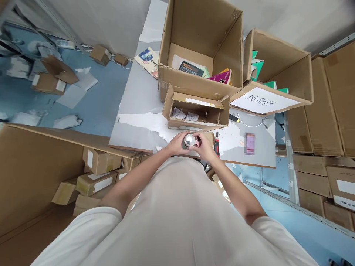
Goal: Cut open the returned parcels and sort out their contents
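Note:
Between my hands, at the table's front edge, is a round object with a shiny silver top (pixel 190 139). A bit of pink shows on its right side, and its lower part is hidden, so I cannot tell its kind. My left hand (pixel 177 143) wraps its left side. On the right, my right hand (pixel 205 147) grips it with bent fingers. Just beyond stands an open narrow cardboard box (pixel 181 125) with crumpled paper inside. A red and black utility knife (pixel 216 144) lies beside my right hand.
Behind are a large open carton (pixel 199 79) holding books and another carton (pixel 280 70) with green-sided boxes. A blurred pink phone-shaped item (pixel 249 143) lies at right on the table (pixel 133 107). A big carton of small boxes (pixel 101 161) stands left; shelving with boxes (pixel 312 166) stands right.

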Demonstrator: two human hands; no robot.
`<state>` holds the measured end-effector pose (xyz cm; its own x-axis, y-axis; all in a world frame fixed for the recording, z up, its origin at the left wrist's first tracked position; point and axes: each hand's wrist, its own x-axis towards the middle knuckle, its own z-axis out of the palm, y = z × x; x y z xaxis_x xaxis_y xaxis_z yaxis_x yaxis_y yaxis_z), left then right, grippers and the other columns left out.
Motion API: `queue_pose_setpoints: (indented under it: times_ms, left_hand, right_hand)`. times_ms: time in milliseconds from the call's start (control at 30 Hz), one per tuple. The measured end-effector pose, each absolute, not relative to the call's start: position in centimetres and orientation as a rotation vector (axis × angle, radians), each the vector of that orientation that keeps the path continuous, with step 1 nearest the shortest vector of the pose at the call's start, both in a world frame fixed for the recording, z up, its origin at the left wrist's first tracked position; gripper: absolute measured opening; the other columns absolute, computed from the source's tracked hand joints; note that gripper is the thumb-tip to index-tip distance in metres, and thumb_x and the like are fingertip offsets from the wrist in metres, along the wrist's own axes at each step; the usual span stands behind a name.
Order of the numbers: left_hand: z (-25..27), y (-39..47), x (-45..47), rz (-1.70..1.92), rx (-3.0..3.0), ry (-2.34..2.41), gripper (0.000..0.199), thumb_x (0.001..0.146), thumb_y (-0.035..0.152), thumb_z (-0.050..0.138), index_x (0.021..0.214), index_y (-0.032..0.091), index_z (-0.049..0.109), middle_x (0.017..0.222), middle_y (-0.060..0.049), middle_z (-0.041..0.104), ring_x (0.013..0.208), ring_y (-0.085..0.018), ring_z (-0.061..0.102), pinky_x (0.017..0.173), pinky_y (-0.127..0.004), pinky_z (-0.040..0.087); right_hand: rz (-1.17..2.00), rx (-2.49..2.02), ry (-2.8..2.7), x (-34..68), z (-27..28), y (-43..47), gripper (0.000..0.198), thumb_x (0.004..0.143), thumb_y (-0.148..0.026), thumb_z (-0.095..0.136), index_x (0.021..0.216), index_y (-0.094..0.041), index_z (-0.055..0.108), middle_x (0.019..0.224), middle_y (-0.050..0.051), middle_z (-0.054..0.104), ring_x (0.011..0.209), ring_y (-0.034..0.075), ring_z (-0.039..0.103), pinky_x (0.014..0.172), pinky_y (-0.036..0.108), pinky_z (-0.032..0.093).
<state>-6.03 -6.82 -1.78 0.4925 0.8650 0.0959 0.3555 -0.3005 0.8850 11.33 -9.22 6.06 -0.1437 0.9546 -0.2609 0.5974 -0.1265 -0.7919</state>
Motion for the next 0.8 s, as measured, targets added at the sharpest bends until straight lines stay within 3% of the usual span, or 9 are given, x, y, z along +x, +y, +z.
queue_pose_setpoints:
  times_ms: [100, 167, 233, 333, 467, 567, 700, 800]
  left_hand:
    - [-1.9, -6.5, -6.3, 0.718, 1.854, 1.037, 0.074, 0.064, 0.034, 0.074, 0.129, 0.018, 0.044, 0.126, -0.012, 0.058, 0.115, -0.030, 0.056, 0.098, -0.044, 0.046]
    - [-1.9, -6.3, -6.4, 0.705, 1.860, 1.030, 0.073, 0.065, 0.035, 0.074, 0.129, 0.017, 0.043, 0.127, -0.013, 0.057, 0.116, -0.029, 0.056, 0.098, -0.043, 0.046]
    - [-1.8, -6.1, -6.5, 0.692, 1.873, 1.013, 0.072, 0.066, 0.034, 0.073, 0.129, 0.016, 0.043, 0.127, -0.013, 0.057, 0.116, -0.029, 0.056, 0.098, -0.043, 0.046]
    - [-1.5, -6.0, -6.6, 0.661, 1.901, 0.995, 0.072, 0.065, 0.034, 0.073, 0.128, 0.017, 0.044, 0.126, -0.013, 0.058, 0.116, -0.029, 0.056, 0.098, -0.043, 0.046]
    - [-1.0, -6.2, -6.7, 0.628, 1.920, 0.993, 0.076, 0.064, 0.035, 0.072, 0.132, 0.018, 0.042, 0.128, -0.012, 0.056, 0.118, -0.029, 0.055, 0.100, -0.043, 0.045]
    - [-0.8, -6.3, -6.6, 0.640, 1.892, 1.030, 0.081, 0.064, 0.040, 0.074, 0.134, 0.017, 0.040, 0.131, -0.013, 0.054, 0.120, -0.030, 0.054, 0.101, -0.044, 0.045]
    - [-1.0, -6.5, -6.4, 0.613, 1.883, 1.025, 0.090, 0.065, 0.045, 0.074, 0.141, 0.018, 0.033, 0.138, -0.016, 0.049, 0.127, -0.032, 0.048, 0.105, -0.048, 0.041]
    - [-1.5, -6.7, -6.5, 0.622, 1.843, 1.006, 0.118, 0.058, 0.051, 0.079, 0.149, 0.014, 0.013, 0.147, -0.021, 0.037, 0.135, -0.036, 0.039, 0.108, -0.050, 0.037]
  right_hand:
    - [1.661, -1.448, -1.595, 13.2, 5.8, -8.4, 0.069, 0.065, -0.030, 0.077, 0.127, -0.023, 0.048, 0.098, 0.002, 0.060, 0.078, 0.014, 0.058, 0.075, 0.034, 0.052]
    - [1.788, -1.307, -1.621, 14.1, 5.7, -7.8, 0.069, 0.071, -0.028, 0.073, 0.133, -0.024, 0.045, 0.099, 0.003, 0.060, 0.081, 0.014, 0.059, 0.077, 0.033, 0.053]
    - [1.645, -1.283, -1.796, 14.4, 5.7, -7.1, 0.052, 0.079, -0.024, 0.064, 0.130, -0.023, 0.051, 0.108, 0.006, 0.060, 0.085, 0.015, 0.059, 0.080, 0.034, 0.052]
    - [1.180, -1.273, -2.233, 14.3, 5.9, -6.3, 0.032, 0.088, -0.017, 0.050, 0.118, -0.022, 0.060, 0.115, 0.010, 0.060, 0.098, 0.020, 0.057, 0.086, 0.037, 0.047]
    - [0.697, -1.275, -2.676, 14.2, 6.2, -6.0, 0.024, 0.090, -0.017, 0.049, 0.107, -0.022, 0.065, 0.110, 0.011, 0.060, 0.101, 0.025, 0.052, 0.085, 0.040, 0.041]
    - [0.610, -1.340, -2.723, 14.3, 6.5, -6.4, 0.019, 0.088, -0.022, 0.056, 0.102, -0.024, 0.067, 0.112, 0.011, 0.057, 0.104, 0.027, 0.049, 0.084, 0.042, 0.039]
    - [0.564, -1.485, -2.549, 15.1, 6.9, -7.8, 0.022, 0.088, -0.028, 0.055, 0.105, -0.025, 0.068, 0.120, 0.013, 0.054, 0.111, 0.030, 0.048, 0.089, 0.048, 0.039]
    - [0.430, -1.631, -2.126, 16.3, 6.0, -9.6, 0.041, 0.086, -0.036, 0.057, 0.126, -0.025, 0.056, 0.135, 0.014, 0.045, 0.122, 0.032, 0.044, 0.099, 0.053, 0.037]
